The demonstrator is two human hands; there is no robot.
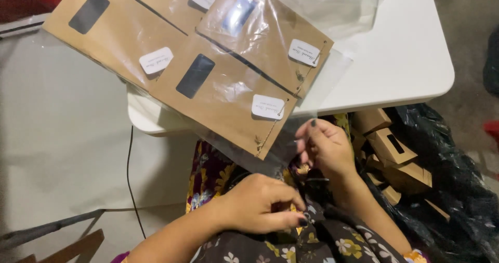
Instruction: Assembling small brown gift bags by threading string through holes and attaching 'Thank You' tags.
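Several flat brown paper packages [218, 81], each with a dark window, a white tag and a twine bow, lie overlapping on a small white table [400, 60]. The nearest one sits in a clear plastic sleeve [244, 154] that hangs over the table's front edge. My right hand [325, 148] pinches the sleeve's lower edge. My left hand [262, 203] rests in my lap on floral cloth [332, 242], fingers closed around something small and dark that I cannot make out.
A black plastic bag [452, 190] at the right holds several folded brown paper boxes [397, 154]. A thin black cable [130, 180] runs over the pale floor at the left. More clear plastic [332, 3] lies on the table's far side.
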